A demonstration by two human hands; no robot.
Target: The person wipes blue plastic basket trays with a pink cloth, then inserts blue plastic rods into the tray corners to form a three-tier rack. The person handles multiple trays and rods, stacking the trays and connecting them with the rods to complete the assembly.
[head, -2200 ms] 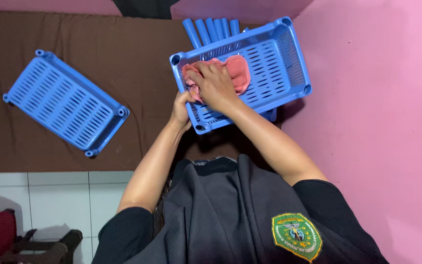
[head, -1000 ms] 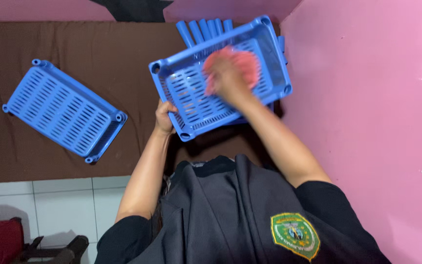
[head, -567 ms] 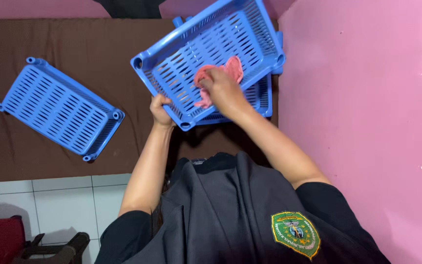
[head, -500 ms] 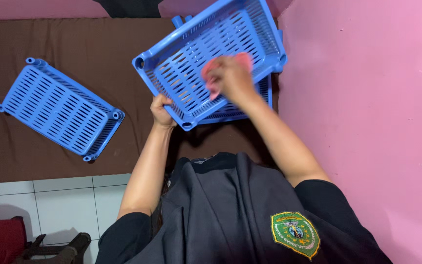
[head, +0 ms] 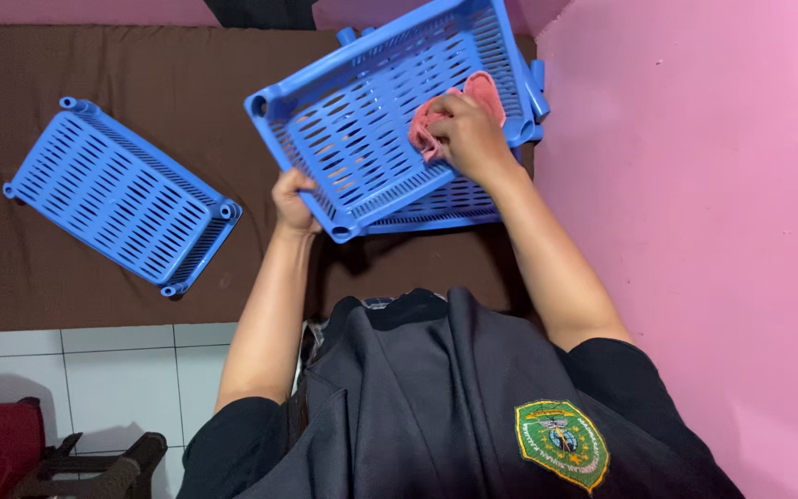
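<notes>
1. Tilted up further than a moment ago, the blue basket (head: 371, 129) now slants with its open side toward the person, and the pink cloth (head: 459, 111) has slid toward its upper right corner
2. Right hand (head: 464, 134) is closed around the bunched cloth, pressing it against the slatted floor inside the basket
3. Left hand (head: 293, 199) is clamped on the near rim at the lower corner, holding the basket up off the brown table (head: 76, 65)
4. Underneath sits another blue basket (head: 436, 203), with more stacked behind; a separate basket (head: 122, 194) lies well apart on the left
5. Risk, as I read it: only one corner is held, so a hard push from the cloth could twist the basket loose and drop it onto the stack, or snag the cloth in the slots
</notes>
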